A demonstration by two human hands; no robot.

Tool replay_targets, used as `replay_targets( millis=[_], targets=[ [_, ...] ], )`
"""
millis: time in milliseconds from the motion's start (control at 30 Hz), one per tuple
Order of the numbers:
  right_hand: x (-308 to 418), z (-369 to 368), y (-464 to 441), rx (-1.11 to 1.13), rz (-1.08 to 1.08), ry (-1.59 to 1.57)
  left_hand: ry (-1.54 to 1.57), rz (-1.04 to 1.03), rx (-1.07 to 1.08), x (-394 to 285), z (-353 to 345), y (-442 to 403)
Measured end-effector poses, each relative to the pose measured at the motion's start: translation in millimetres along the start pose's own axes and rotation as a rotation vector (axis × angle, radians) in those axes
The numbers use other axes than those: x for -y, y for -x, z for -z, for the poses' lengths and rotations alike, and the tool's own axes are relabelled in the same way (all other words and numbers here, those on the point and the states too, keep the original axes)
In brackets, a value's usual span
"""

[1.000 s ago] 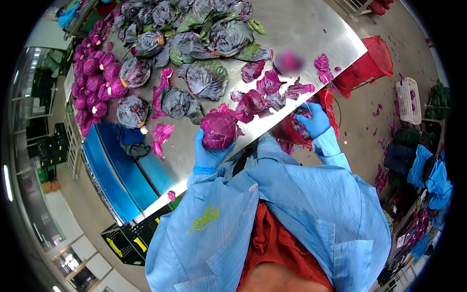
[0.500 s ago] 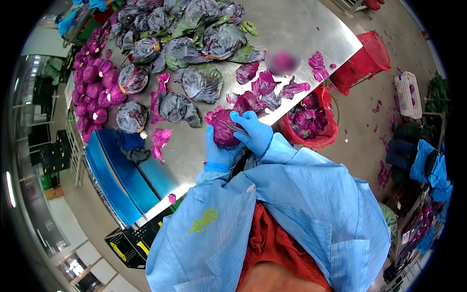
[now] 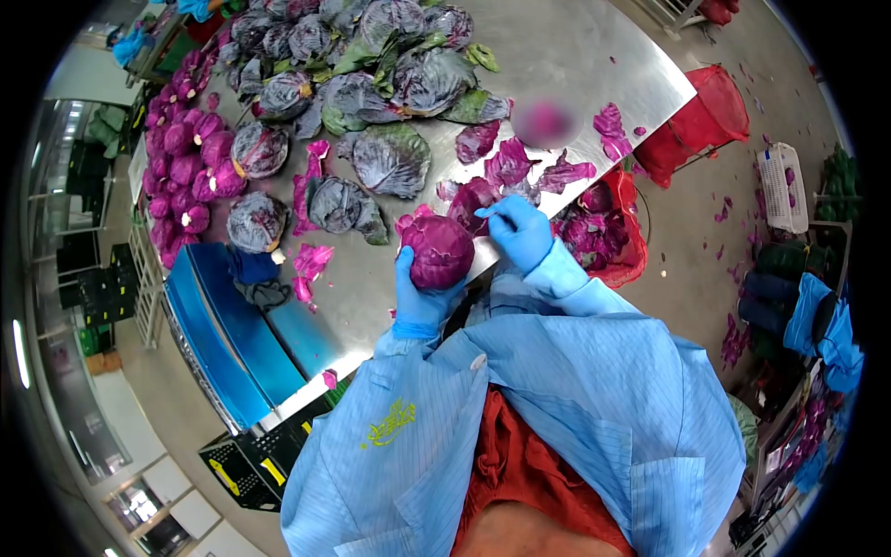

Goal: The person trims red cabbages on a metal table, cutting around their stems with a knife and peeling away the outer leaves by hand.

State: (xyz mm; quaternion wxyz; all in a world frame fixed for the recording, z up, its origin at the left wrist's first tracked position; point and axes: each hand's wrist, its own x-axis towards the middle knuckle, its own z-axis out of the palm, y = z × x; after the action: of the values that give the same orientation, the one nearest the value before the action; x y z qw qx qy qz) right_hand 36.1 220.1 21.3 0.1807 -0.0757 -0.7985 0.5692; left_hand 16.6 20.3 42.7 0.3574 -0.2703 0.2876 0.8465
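Note:
My left hand (image 3: 419,302) cups a peeled red cabbage (image 3: 438,252) from below and the left, just above the table's near edge. To its right, my right hand (image 3: 522,234) is apart from the cabbage, its fingers curled closed. A thin dark knife blade showed in this hand half a second ago; now the blade is hidden. The right fingertips are close to a loose purple leaf (image 3: 473,204). Further torn leaves (image 3: 509,162) lie beyond the hands. Left of the held cabbage is an untrimmed cabbage (image 3: 336,204) with dull outer leaves.
Untrimmed cabbages (image 3: 390,160) are heaped across the metal table (image 3: 580,56), with peeled cabbages (image 3: 186,170) piled at its left. A red bin (image 3: 624,269) of leaves stands by the right edge, near another red container (image 3: 691,121). A blue tray (image 3: 227,325) sits front left.
My right hand has moved off the cabbage to the right, and the knife blade has gone out of sight. My left hand keeps the cabbage, which shows more of its surface.

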Motion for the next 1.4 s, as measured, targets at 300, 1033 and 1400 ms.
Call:
replay_targets(
  millis=[300,1033,1400],
  targets=[
    [-29.8,122.0,15.0,0.222,-0.591,0.854,0.004,0.026,0.075,-7.7,11.1,1.3],
    [13.2,-32.3,9.6,0.271,-0.086,0.068,-0.55,-0.632,-0.199,12.1,13.5,-4.3],
    [8.0,-37.2,29.9,0.32,0.071,0.452,-0.698,-0.715,-0.275,16.7,14.2,-0.4]
  ],
)
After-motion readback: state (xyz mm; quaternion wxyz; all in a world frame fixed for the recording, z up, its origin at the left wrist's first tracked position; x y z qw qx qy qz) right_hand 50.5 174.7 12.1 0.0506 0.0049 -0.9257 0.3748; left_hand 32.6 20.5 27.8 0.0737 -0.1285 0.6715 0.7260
